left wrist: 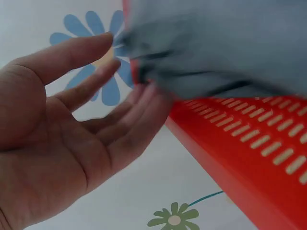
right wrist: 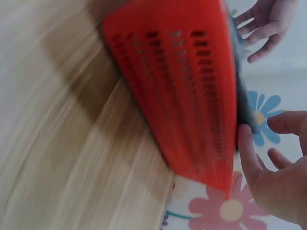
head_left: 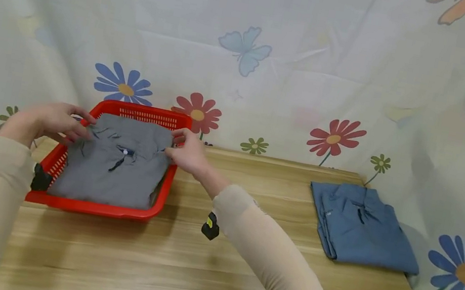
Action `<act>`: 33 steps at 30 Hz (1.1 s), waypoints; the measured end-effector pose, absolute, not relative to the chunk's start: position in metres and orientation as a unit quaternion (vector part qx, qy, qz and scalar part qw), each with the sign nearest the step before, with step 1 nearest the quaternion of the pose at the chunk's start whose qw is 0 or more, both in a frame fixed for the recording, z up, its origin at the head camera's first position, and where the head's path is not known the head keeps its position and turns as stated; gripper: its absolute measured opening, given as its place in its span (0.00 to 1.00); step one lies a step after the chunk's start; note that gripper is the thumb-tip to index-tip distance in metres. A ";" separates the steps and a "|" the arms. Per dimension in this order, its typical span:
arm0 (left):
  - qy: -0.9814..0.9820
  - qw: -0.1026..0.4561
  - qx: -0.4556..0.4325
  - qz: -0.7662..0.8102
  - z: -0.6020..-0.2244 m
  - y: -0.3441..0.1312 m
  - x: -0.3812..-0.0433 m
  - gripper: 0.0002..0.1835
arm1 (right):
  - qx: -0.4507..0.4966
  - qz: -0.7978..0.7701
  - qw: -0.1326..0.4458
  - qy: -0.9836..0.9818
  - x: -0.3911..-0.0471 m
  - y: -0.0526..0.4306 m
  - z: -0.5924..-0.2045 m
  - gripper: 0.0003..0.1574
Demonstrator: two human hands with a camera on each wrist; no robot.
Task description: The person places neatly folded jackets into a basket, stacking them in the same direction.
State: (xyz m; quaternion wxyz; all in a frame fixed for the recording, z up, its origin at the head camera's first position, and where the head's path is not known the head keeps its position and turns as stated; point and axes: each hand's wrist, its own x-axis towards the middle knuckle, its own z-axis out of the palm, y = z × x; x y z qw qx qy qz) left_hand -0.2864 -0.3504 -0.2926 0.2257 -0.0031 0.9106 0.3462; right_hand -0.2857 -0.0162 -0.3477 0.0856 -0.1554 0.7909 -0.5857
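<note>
A folded grey pair of pants point(head_left: 117, 172) with a dark drawstring and a small label lies in a red plastic basket point(head_left: 101, 209). My left hand point(head_left: 54, 121) is at the garment's far left corner, over the basket rim. In the left wrist view, the left hand point(left wrist: 81, 120) has its thumb and fingers spread apart, with some fingertips right at the cloth's edge. At the far right corner is my right hand point(head_left: 189, 152). The right wrist view shows the right hand point(right wrist: 278, 172) with loosely parted fingers, one digit close against the cloth by the rim.
A folded blue pair of pants point(head_left: 365, 234) lies on the right of the wooden table point(head_left: 210, 275). Behind the table hangs a pale curtain point(head_left: 288, 87) printed with flowers and butterflies. The basket stands at the table's left, near the curtain.
</note>
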 end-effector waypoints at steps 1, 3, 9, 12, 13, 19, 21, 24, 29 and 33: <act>0.912 0.221 -0.004 0.345 -0.294 -0.351 -0.286 0.38 | -0.157 -0.589 0.083 0.788 -0.287 -0.014 -0.349 0.26; 0.916 0.209 -0.006 0.343 -0.297 -0.352 -0.286 0.37 | -0.156 -0.590 0.075 0.788 -0.290 -0.008 -0.353 0.25; 0.919 0.200 -0.013 0.340 -0.297 -0.354 -0.286 0.37 | -0.148 -0.581 0.082 0.796 -0.293 0.008 -0.356 0.26; 0.918 0.199 -0.017 0.344 -0.298 -0.355 -0.286 0.38 | -0.150 -0.575 0.085 0.800 -0.295 0.014 -0.361 0.25; 0.920 0.196 -0.016 0.340 -0.298 -0.354 -0.285 0.38 | -0.152 -0.573 0.084 0.801 -0.295 0.015 -0.363 0.24; 0.937 0.174 -0.004 0.304 -0.297 -0.346 -0.280 0.41 | -0.180 -0.559 0.084 0.805 -0.294 0.023 -0.370 0.22; 0.942 0.163 0.001 0.294 -0.297 -0.340 -0.278 0.40 | -0.193 -0.552 0.085 0.807 -0.292 0.026 -0.371 0.21; 0.949 0.145 0.020 0.279 -0.297 -0.329 -0.273 0.38 | -0.212 -0.536 0.086 0.813 -0.288 0.031 -0.373 0.18; 0.951 0.132 0.052 0.275 -0.296 -0.309 -0.265 0.36 | -0.257 -0.497 0.070 0.826 -0.280 0.041 -0.377 0.12; 0.948 0.124 0.070 0.284 -0.298 -0.293 -0.258 0.33 | -0.273 -0.465 0.062 0.840 -0.275 0.047 -0.382 0.10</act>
